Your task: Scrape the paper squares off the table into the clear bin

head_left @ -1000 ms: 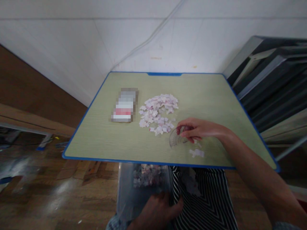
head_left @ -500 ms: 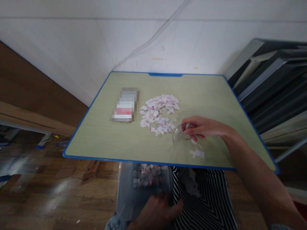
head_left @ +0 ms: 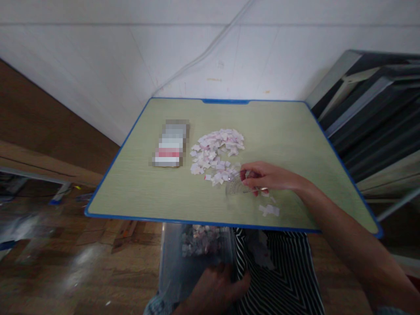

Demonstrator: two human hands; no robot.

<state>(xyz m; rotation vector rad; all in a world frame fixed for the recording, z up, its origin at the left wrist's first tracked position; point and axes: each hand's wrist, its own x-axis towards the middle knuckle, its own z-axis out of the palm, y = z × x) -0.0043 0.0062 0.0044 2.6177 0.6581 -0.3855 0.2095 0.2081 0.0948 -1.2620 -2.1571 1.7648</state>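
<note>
while the wall (head_left: 288, 65) backs the far edge, the worktop (head_left: 282, 131) shows bare surface from the pile to its slanting right edge, and more between the pile and the near edge. the tub (head_left: 170, 262) sits below that near edge. the pile (head_left: 215, 153) lies around mid-board. the left hand (head_left: 219, 284) rests, fingers curled, at the tub's right side; whether it grips anything, i cannot tell. the right hand (head_left: 262, 176), half curled, pinches the protractor (head_left: 234, 186) just beside the pile's near right fringe. loose scraps (head_left: 271, 210) lie near the near edge.
</note>
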